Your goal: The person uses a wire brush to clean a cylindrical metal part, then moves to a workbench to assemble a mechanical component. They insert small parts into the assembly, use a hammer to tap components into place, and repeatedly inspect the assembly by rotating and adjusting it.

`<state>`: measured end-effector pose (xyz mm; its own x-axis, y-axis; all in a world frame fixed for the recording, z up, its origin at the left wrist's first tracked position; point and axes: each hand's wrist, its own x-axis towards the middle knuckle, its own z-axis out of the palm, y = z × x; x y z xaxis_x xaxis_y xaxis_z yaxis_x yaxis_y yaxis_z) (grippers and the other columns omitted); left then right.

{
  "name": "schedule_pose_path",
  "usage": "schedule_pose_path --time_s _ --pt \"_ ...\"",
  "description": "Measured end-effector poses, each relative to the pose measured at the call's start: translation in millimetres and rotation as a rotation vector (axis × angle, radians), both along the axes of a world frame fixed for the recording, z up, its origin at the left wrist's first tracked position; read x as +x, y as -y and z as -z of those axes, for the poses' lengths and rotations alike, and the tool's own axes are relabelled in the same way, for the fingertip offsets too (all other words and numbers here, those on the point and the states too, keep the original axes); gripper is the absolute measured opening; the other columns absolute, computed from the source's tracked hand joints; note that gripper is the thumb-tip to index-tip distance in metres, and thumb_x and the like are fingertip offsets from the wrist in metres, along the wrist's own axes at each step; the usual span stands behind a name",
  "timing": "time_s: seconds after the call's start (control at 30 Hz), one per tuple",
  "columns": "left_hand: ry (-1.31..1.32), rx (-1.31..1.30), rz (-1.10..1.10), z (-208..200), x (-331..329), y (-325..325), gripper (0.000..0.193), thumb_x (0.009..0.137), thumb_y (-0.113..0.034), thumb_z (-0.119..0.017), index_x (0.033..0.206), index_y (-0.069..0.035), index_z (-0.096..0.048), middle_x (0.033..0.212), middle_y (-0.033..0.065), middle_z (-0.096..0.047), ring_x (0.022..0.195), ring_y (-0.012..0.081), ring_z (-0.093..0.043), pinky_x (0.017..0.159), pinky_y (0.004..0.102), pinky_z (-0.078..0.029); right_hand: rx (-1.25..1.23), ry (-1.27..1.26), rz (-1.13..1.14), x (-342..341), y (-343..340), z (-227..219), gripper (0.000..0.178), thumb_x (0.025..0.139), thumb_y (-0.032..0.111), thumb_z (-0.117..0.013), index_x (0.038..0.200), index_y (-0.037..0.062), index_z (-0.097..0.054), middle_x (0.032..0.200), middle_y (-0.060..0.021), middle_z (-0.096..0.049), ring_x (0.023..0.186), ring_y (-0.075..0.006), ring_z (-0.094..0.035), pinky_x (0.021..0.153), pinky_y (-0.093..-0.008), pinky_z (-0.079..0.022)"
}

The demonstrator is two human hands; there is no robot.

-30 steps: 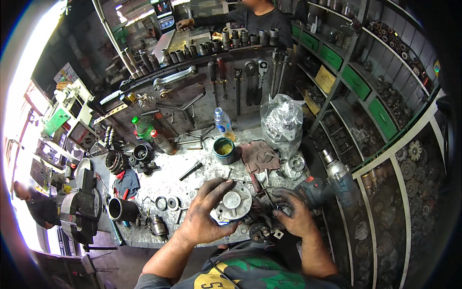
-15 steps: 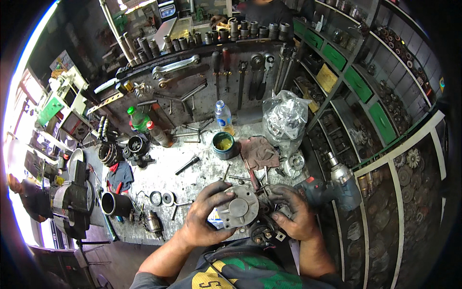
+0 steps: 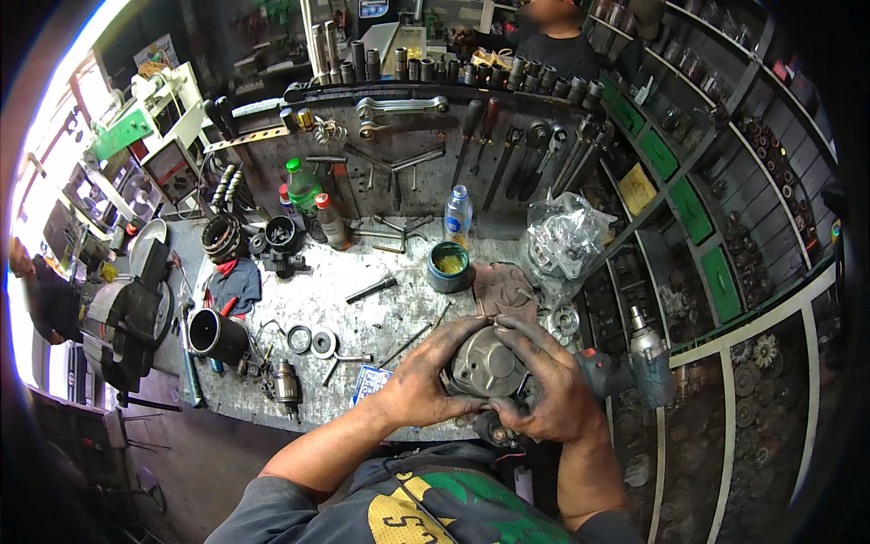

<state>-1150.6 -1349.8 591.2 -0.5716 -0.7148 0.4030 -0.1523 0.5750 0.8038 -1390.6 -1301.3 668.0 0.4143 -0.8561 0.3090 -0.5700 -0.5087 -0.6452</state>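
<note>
i see my left hand (image 3: 426, 385) and right hand (image 3: 548, 390) with fingers clamped around a round grey metal housing (image 3: 487, 364) at the bench's (image 3: 299, 299) front edge.

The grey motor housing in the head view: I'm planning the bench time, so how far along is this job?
Done: parts are stripped out, with rings and a small rotor lying on the bench. In hand: left hand and right hand both grip the motor housing. Left: those loose parts are not yet fitted.

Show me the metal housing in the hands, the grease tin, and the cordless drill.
metal housing (image 3: 488, 364), head view, round grey face.
grease tin (image 3: 449, 267), head view, yellow contents.
cordless drill (image 3: 645, 363), head view, body.
</note>
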Motion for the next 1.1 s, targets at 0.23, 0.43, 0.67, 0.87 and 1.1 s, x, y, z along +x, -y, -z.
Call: schedule_pose_path --time_s 0.23,0.43,0.67,0.87,1.1 --pt "-0.075 0.156 -0.172 15.1 -5.7 -15.3 0.107 0.075 -0.027 -0.099 0.164 -0.004 -0.044 0.158 0.0239 -0.057 0.146 0.0429 -0.057 0.124 0.0497 -0.046 -0.005 -0.204 -0.099 10.6 15.7 -9.0 0.082 0.074 0.015 -0.090 0.150 0.0012 -0.062 0.158 -0.0262 -0.057 0.144 -0.0475 -0.059 0.123 -0.0519 -0.048" --pt "-0.069 0.174 -0.149 25.1 -1.1 -17.7 0.109 0.076 -0.026 -0.099 0.166 -0.004 -0.042 0.161 0.0242 -0.056 0.148 0.0433 -0.056 0.125 0.0502 -0.046 -0.075 -0.079 -0.032 13.8 7.1 9.5 0.084 0.071 0.012 -0.092 0.148 0.0047 -0.061 0.158 -0.0250 -0.055 0.149 -0.0461 -0.055 0.122 -0.0504 -0.050" --pt "-0.009 0.187 -0.177 31.0 -6.0 -17.5 0.110 0.077 -0.022 -0.097 0.169 -0.004 -0.038 0.159 0.0273 -0.057 0.148 0.0445 -0.056 0.124 0.0504 -0.047 0.070 -0.099 0.053 18.1 7.2 9.9 0.087 0.073 0.023 -0.101 0.148 0.0037 -0.060 0.151 -0.0263 -0.061 0.143 -0.0454 -0.061 0.119 -0.0494 -0.052" --pt "-0.030 0.242 -0.206 37.5 -5.9 -18.3 0.115 0.076 -0.026 -0.100 0.169 -0.003 -0.036 0.155 0.0299 -0.059 0.147 0.0461 -0.057 0.124 0.0511 -0.048 -0.021 -0.159 0.051 19.2 10.3 9.6 0.097 0.075 0.031 -0.102 0.154 -0.0001 -0.057 0.151 -0.0266 -0.061 0.142 -0.0449 -0.062 0.118 -0.0493 -0.052" --pt "-0.067 0.224 -0.169 44.3 -6.1 -16.3 0.113 0.074 -0.027 -0.102 0.166 -0.005 -0.040 0.157 0.0257 -0.059 0.147 0.0447 -0.057 0.123 0.0504 -0.048 0.015 -0.097 0.033 15.9 12.4 14.4 0.096 0.070 0.021 -0.099 0.153 -0.0031 -0.057 0.152 -0.0277 -0.060 0.142 -0.0447 -0.062 0.118 -0.0487 -0.052"
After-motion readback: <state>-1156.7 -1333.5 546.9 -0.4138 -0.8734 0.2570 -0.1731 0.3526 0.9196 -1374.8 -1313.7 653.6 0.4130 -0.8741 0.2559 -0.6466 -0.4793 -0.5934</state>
